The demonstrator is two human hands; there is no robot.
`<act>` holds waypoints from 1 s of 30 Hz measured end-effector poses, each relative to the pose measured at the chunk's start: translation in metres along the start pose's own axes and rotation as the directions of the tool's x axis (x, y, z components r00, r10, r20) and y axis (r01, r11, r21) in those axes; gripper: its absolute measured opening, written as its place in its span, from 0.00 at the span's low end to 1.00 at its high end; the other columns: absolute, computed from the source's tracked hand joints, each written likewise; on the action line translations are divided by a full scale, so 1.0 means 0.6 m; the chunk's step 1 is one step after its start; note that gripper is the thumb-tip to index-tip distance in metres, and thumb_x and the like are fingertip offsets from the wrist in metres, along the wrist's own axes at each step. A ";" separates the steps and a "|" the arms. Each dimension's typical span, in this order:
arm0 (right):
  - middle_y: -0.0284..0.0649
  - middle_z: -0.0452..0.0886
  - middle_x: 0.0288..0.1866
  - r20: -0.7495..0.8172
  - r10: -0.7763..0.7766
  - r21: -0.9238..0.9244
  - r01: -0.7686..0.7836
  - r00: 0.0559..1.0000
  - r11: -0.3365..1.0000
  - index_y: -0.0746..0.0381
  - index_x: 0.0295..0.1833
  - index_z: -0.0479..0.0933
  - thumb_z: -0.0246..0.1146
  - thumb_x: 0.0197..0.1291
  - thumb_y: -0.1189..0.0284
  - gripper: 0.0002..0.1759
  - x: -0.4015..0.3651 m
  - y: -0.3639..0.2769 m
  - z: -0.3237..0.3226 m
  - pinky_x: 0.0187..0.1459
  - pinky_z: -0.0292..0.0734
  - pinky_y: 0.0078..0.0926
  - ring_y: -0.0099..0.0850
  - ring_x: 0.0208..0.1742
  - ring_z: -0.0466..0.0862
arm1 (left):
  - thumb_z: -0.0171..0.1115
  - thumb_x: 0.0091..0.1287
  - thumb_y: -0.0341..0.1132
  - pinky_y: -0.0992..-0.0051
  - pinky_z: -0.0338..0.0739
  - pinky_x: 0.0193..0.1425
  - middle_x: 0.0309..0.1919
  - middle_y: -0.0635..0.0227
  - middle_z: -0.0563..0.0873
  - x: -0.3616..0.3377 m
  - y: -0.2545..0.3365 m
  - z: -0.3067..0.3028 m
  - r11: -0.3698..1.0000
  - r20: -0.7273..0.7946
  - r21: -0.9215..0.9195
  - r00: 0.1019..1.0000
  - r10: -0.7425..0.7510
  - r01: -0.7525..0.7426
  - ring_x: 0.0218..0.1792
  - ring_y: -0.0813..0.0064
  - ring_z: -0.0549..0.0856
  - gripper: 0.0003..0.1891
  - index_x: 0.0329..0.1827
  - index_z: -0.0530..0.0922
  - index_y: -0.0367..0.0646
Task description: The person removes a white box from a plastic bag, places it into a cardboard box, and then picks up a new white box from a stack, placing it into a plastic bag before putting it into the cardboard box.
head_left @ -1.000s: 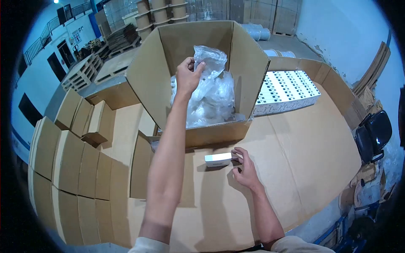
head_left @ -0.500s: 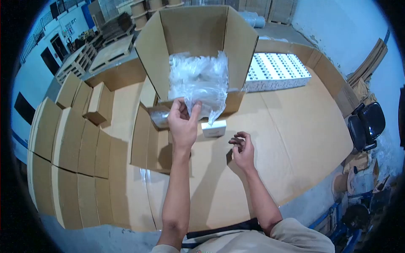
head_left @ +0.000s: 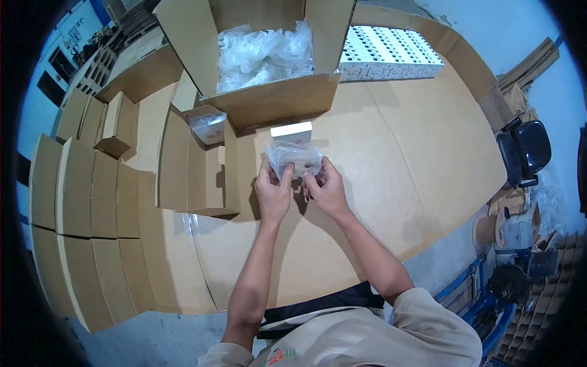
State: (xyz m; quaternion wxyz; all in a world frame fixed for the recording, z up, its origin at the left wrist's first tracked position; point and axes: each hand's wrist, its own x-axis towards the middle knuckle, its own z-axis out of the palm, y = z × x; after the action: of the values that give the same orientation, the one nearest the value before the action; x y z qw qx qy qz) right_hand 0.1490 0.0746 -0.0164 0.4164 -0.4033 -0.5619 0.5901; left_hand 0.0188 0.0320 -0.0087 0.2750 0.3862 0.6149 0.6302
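Observation:
My left hand (head_left: 274,194) and my right hand (head_left: 328,193) are both closed on the near edge of a clear plastic bag (head_left: 292,154). Whether anything lies inside the bag is hard to tell through the creased film. Just beyond it a small white box (head_left: 291,132) rests on the cardboard surface. To the left of my hands is an open cardboard box (head_left: 205,183), with a plastic-wrapped item (head_left: 209,127) at its far end. A large open carton (head_left: 275,103) beyond holds many crumpled clear bags (head_left: 266,58).
Stacked brown boxes (head_left: 92,208) line the left side. A block of white boxes with dark marks (head_left: 391,54) sits at the back right. Raised cardboard walls (head_left: 461,58) edge the work surface (head_left: 391,165). A black chair (head_left: 526,150) is off to the right.
My left hand has brought the plastic bag from the large carton towards me. My right hand has come up and taken hold of it too. The view has tilted downward.

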 end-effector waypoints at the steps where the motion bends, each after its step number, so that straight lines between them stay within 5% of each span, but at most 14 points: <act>1: 0.33 0.83 0.28 0.005 -0.008 -0.008 0.008 1.000 1.000 0.67 0.54 0.72 0.64 0.71 0.76 0.12 0.003 0.001 -0.002 0.24 0.75 0.20 0.18 0.24 0.81 | 0.67 0.76 0.35 0.79 0.78 0.37 0.34 0.70 0.87 0.000 -0.008 0.001 1.000 0.017 0.030 1.000 0.006 -0.007 0.32 0.84 0.82 0.10 0.46 0.80 0.37; 7: 0.33 0.81 0.32 0.094 0.056 -0.071 -0.050 0.994 0.996 0.67 0.59 0.71 0.62 0.72 0.80 0.14 0.013 -0.009 -0.020 0.25 0.75 0.18 0.18 0.25 0.81 | 0.60 0.80 0.39 0.81 0.74 0.26 0.30 0.73 0.85 -0.002 -0.013 -0.013 0.955 0.175 -0.067 0.946 -0.273 0.288 0.25 0.87 0.79 0.12 0.51 0.82 0.38; 16: 0.34 0.80 0.38 0.205 0.143 0.037 -0.153 0.968 0.987 0.68 0.62 0.73 0.66 0.67 0.81 0.19 0.023 -0.035 -0.071 0.32 0.77 0.19 0.18 0.33 0.81 | 0.63 0.80 0.40 0.87 0.65 0.22 0.27 0.80 0.81 0.003 -0.003 -0.028 0.911 0.156 -0.169 0.923 -0.352 0.376 0.21 0.93 0.73 0.09 0.49 0.82 0.43; 24: 0.33 0.81 0.42 0.238 0.161 0.288 -0.228 0.958 0.930 0.69 0.61 0.74 0.71 0.66 0.79 0.21 0.025 -0.036 -0.115 0.36 0.77 0.16 0.16 0.37 0.79 | 0.68 0.76 0.40 0.86 0.70 0.24 0.29 0.83 0.81 0.010 0.014 -0.055 0.914 0.227 -0.044 0.895 -0.385 0.404 0.25 0.93 0.74 0.10 0.48 0.85 0.42; 30: 0.32 0.83 0.41 0.089 -0.097 0.180 0.080 0.991 0.980 0.68 0.56 0.78 0.70 0.70 0.74 0.14 0.022 -0.028 -0.065 0.39 0.76 0.17 0.15 0.37 0.78 | 0.70 0.74 0.36 0.84 0.66 0.24 0.29 0.81 0.81 0.005 0.005 -0.046 0.940 0.323 -0.080 0.901 -0.291 0.332 0.25 0.93 0.72 0.09 0.46 0.84 0.39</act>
State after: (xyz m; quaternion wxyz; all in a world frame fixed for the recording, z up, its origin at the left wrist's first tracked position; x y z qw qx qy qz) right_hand 0.1823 0.1004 -0.0014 0.4485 -0.3105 -0.5443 0.6373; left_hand -0.0051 0.0188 -0.0040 0.4896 0.3565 0.5750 0.5501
